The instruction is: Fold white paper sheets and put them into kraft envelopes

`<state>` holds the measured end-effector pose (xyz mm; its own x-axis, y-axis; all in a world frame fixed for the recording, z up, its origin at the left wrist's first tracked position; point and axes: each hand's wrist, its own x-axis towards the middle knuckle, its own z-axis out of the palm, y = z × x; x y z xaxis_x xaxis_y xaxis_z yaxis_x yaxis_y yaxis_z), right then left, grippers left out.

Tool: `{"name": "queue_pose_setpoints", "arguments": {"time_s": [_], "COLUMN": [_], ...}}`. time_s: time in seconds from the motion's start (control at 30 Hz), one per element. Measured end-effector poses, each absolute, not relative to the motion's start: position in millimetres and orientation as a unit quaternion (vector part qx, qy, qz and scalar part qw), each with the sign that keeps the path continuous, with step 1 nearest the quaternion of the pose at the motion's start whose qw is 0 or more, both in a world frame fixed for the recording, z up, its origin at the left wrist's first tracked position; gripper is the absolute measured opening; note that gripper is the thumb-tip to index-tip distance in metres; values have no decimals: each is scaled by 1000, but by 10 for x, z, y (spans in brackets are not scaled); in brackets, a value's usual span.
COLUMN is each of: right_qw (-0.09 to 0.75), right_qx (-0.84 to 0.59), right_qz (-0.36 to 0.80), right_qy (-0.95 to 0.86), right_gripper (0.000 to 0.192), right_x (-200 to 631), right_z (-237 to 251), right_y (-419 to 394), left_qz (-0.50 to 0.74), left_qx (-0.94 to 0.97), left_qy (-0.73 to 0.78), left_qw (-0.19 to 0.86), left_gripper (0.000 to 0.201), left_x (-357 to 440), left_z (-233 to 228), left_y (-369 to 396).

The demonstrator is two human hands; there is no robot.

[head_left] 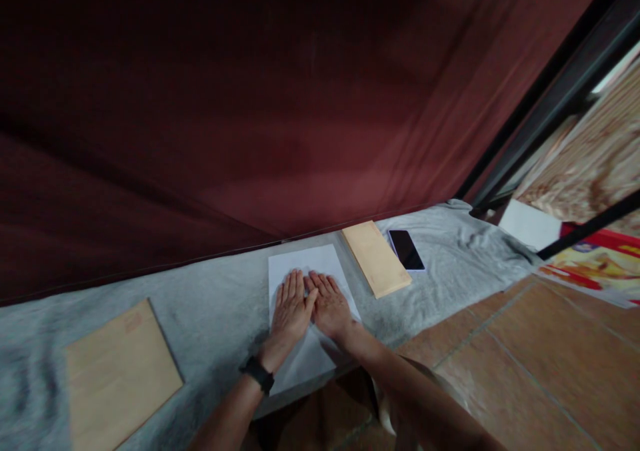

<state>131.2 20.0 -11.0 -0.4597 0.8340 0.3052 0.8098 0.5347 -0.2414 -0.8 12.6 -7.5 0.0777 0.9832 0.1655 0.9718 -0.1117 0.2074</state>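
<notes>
On the grey-clothed bench, a white paper sheet lies under the left hand and right hand, both flat, fingers extended. Light, limp, easily creased; best lifted by a corner.

We're keeping both hands flat, palms down, fingers stretched forward: left hand and right hand sitting side by side, thumbs touching, forearms angling in from below, black band riding on the left wrist
</notes>
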Motion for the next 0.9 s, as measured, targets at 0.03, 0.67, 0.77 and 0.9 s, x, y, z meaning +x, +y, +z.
{"name": "queue_pose_setpoints", "arguments": {"time_s": [0.03, 0.67, 0.77, 0.9], "right_qw": [197, 209, 219, 228], "right_qx": [-487, -513, -493, -491], "right_qz": [23, 25, 37, 34], "right_qy": [-851, -832, -841, -840], "right_gripper": [53, 53, 52, 56], "right_x": [1339, 1582, 1567, 1646], "right_z": [-126, -96, -133, -156], "right_y": [210, -135, -288, -331], "left_qz": [131, 222, 190, 164], "left_qx": [730, 744, 765, 764], "left_qy": [670, 626, 611, 620], "left_qw": [15, -77, -70, -72], "left_gripper": [67, 65, 64, 61], "left_x": [8, 57, 119, -3], "left_z": [-96, -158, -243, -234], "left_y": [115, -433, -550, -618]}}
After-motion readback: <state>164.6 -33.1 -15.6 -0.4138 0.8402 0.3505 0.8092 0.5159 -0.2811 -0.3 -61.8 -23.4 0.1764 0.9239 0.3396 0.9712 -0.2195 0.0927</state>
